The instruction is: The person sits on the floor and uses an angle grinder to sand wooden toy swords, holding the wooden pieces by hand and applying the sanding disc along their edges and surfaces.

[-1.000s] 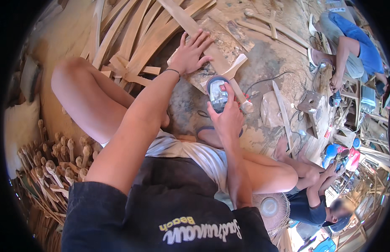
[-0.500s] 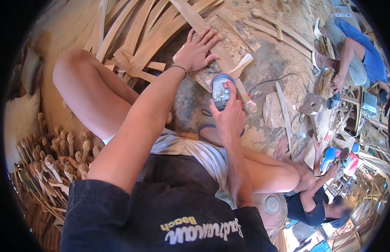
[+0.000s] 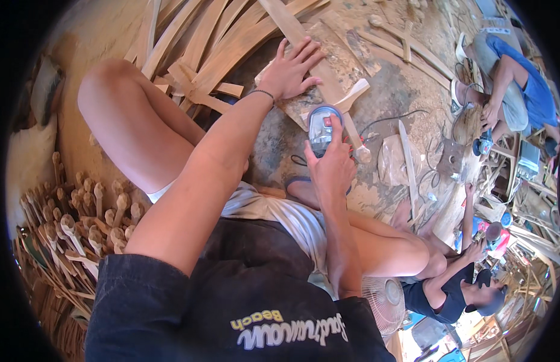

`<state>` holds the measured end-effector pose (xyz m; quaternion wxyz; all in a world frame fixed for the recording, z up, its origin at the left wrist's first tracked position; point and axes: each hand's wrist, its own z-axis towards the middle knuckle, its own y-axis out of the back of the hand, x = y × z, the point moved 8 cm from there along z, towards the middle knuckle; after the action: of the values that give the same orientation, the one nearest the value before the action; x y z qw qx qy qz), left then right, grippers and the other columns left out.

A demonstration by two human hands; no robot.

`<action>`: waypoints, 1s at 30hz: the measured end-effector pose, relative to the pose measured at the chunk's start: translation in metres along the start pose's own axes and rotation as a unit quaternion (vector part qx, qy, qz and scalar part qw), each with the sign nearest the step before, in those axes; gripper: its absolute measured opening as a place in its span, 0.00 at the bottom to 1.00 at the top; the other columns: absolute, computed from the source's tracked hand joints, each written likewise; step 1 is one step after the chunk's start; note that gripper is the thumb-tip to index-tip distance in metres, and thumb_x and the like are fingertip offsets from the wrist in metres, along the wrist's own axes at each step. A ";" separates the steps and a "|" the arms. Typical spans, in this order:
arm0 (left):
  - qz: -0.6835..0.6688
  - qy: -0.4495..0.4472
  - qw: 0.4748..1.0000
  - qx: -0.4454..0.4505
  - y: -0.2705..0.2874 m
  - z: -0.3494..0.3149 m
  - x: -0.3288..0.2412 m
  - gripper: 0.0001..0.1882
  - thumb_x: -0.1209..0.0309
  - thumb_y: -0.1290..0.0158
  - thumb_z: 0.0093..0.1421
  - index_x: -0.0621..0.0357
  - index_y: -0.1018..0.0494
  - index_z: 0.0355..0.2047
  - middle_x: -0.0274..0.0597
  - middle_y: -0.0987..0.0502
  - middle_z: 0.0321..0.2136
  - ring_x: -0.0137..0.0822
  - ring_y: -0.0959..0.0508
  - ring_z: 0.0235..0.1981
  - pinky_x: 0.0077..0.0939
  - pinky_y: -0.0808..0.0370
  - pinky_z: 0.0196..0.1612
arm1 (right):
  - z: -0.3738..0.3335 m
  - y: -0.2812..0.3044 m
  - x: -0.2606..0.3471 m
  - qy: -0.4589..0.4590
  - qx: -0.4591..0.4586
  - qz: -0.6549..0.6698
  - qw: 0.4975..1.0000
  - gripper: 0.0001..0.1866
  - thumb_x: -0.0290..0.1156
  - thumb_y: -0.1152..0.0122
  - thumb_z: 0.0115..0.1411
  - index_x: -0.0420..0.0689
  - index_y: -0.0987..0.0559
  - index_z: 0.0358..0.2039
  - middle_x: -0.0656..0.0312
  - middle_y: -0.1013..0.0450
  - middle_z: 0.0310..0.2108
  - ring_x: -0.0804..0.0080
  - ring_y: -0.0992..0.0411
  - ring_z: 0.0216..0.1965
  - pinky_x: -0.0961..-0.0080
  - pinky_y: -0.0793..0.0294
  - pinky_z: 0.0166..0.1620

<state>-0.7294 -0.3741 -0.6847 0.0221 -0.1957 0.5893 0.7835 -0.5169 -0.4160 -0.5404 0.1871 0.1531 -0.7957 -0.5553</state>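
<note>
A pale wooden sword (image 3: pixel 333 92) with a crossguard and rounded pommel lies slantwise across a low, worn wooden block (image 3: pixel 292 108). My left hand (image 3: pixel 291 71) rests on its blade, fingers spread, palm down. In my right hand (image 3: pixel 333 166) is an angle grinder (image 3: pixel 321 134) with a silver head and a round disc edge, gripped from above with the index finger stretched along its top. The grinder is beside the crossguard and handle, close to my left thumb. Whether its disc touches the wood is hidden under the tool.
Curved wooden blanks (image 3: pixel 216 51) pile up beyond my left knee. Many sword handles (image 3: pixel 89 208) stand bundled at left. A dark cord (image 3: pixel 391 119) crosses the dusty floor. Two co-workers sit at right, one in blue (image 3: pixel 521 84), one in black (image 3: pixel 440 295), near a fan (image 3: pixel 384 301).
The view has shifted slightly; my hands, the sword and the grinder keep nearly the same arrangement. At right, the co-worker in blue has shifted a tool, and the one in black has moved head and arms.
</note>
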 end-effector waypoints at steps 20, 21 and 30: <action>0.009 0.000 1.000 -0.002 0.005 -0.001 -0.001 0.41 0.32 0.60 0.78 0.36 0.41 0.83 0.36 0.41 0.83 0.41 0.51 0.87 0.72 0.58 0.83 | -0.001 -0.002 0.006 -0.003 0.007 -0.030 1.000 0.51 0.51 0.22 0.65 0.69 0.41 0.83 0.42 0.21 0.41 0.39 0.15 0.37 0.44 0.17 0.40; 0.011 0.000 1.000 0.001 0.005 0.000 -0.001 0.41 0.32 0.60 0.78 0.36 0.41 0.83 0.36 0.41 0.83 0.41 0.51 0.87 0.72 0.59 0.83 | -0.001 -0.002 0.006 -0.003 0.007 -0.029 1.000 0.51 0.51 0.22 0.65 0.69 0.41 0.83 0.42 0.21 0.41 0.39 0.15 0.37 0.44 0.17 0.40; -0.010 0.008 1.000 -0.009 0.002 -0.005 0.003 0.41 0.32 0.59 0.78 0.36 0.40 0.83 0.36 0.41 0.84 0.41 0.51 0.87 0.73 0.58 0.83 | 0.000 -0.004 -0.005 0.001 0.000 -0.009 1.000 0.51 0.52 0.22 0.64 0.69 0.41 0.82 0.43 0.20 0.42 0.39 0.15 0.40 0.43 0.16 0.42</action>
<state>-0.7316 -0.3801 -0.6852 0.0236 -0.2086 0.5801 0.7870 -0.5125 -0.4148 -0.5449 0.1831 0.1609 -0.7938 -0.5572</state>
